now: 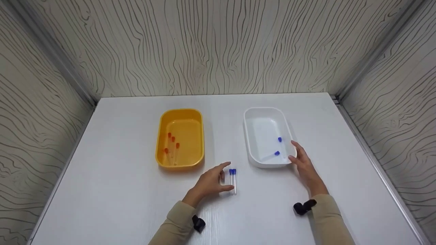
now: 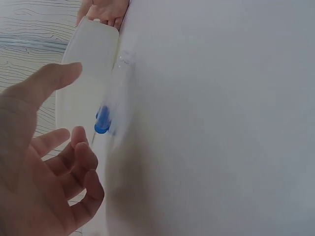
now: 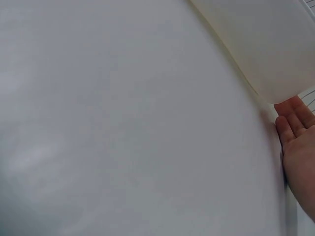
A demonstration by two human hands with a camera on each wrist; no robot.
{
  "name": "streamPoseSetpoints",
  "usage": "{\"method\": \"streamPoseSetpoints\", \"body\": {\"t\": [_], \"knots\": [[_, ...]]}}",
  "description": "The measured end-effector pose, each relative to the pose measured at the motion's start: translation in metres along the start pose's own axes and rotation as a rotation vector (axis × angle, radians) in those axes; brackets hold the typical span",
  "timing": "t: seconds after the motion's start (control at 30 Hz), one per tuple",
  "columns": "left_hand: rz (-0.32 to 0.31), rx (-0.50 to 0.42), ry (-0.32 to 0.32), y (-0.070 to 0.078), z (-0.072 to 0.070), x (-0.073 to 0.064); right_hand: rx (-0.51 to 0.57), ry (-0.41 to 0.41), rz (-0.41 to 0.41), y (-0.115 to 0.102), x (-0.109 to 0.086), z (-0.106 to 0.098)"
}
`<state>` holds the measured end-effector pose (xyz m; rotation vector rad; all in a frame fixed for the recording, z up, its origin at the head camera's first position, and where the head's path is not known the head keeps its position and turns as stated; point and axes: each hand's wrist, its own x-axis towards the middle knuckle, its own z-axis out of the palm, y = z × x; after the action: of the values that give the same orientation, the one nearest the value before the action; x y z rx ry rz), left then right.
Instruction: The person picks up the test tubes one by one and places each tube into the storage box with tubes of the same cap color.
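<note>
Our left hand (image 1: 210,180) spread beside two slim, clear, blue-capped tubes (image 1: 234,180) lying on the white table (image 1: 112,177) | right hand (image 1: 305,166) at the rounded white plastic tray (image 1: 269,165), pinch unclear to us | we'd best close evenly across both tubes

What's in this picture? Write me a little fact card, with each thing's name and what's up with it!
Table: white
Yellow tray: has four red-capped tubes
White tray: has two blue caps, their tubes faint
Loose tubes: two, blue-capped, lying side by side on the table
Left grip: by the loose tubes, holding nothing
Right grip: holds the white tray's near right corner
</note>
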<state>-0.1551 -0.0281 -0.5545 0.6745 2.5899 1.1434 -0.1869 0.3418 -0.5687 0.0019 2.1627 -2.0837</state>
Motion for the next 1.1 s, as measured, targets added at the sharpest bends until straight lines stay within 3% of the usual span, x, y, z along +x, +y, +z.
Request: {"method": "streamPoseSetpoints", "body": {"t": [0.43,0.7,0.93,1.1], "knots": [[-0.025,0.074,-0.014,-0.003,0.006,0.001,-0.037,0.003,0.005,-0.002,0.002,-0.001],[-0.074,0.12,-0.018,0.001,0.01,0.002,-0.007,0.009,-0.006,-0.002,0.002,0.001],[-0.16,0.113,-0.052,0.005,0.014,0.001,-0.005,0.004,-0.015,-0.002,-0.001,0.002],[-0.162,0.122,-0.048,0.005,0.015,0.001,-0.008,0.005,-0.008,-0.001,-0.001,0.002]]}}
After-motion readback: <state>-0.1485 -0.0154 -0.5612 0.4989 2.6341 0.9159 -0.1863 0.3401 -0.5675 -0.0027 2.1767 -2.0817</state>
